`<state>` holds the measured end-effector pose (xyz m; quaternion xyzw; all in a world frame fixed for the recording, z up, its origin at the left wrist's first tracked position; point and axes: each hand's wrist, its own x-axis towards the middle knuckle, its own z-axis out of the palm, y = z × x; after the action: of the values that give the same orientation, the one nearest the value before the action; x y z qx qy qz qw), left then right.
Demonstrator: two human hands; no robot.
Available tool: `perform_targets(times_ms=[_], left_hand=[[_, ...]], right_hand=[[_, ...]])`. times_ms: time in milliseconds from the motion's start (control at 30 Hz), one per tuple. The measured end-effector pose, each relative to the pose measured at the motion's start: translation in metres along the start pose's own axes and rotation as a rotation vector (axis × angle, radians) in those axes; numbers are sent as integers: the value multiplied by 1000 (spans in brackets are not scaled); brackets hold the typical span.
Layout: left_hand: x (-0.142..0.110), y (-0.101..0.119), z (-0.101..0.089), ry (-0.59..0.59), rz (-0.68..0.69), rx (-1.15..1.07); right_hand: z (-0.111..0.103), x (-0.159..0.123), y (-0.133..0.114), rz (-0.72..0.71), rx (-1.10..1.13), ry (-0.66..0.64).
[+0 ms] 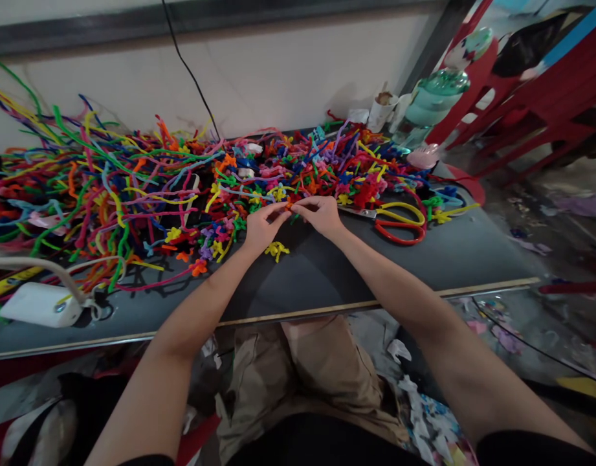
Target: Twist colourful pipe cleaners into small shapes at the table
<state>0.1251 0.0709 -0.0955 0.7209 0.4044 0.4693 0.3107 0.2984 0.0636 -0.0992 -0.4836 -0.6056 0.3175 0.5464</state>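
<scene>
Both hands meet at the front of a heap of coloured pipe cleaners [147,175]. My left hand [264,226] and my right hand [323,216] have their fingertips pinched together on a small orange pipe cleaner piece [290,205], mostly hidden by the fingers. Just below my left hand lies a yellow twisted pipe cleaner piece [277,250] on the dark table [307,278]. Scissors [399,223] with one yellow and one red handle loop rest to the right of my right hand, blades pointing toward it.
A white power strip [43,304] with a cable sits at the left front. At the back right stand a paper cup [381,111] and a green-tinted clear bottle [431,103]. Red chairs [535,116] are beyond the table's right end. Scraps litter the floor.
</scene>
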Motion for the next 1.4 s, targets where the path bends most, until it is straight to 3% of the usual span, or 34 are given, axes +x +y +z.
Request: perform_targets(times_ms=[200,467,767,933,1133,1267,1400], left_hand=[[-2,-2,7,21,-102,-178],[-6,7,6,6,-60,-84],[-8,12,5,158,45,83],[-7,8,6,185,99,165],[-8,6,2,138,134,240],[-9,7,0,79,169,271],[-10,9,2,38,174,265]], right_hand=[[5,-8,-12,-263,-260,119],[11,-15,-13,-380,-362,137],[16,-18,-15,-433,-438,122],[17,-18,-17,-397,-445,74],[14,-15,-19,-283,-395,-51],[5,-6,-16,-224,-256,-192],[-1,0,-10,-53,-44,-358]])
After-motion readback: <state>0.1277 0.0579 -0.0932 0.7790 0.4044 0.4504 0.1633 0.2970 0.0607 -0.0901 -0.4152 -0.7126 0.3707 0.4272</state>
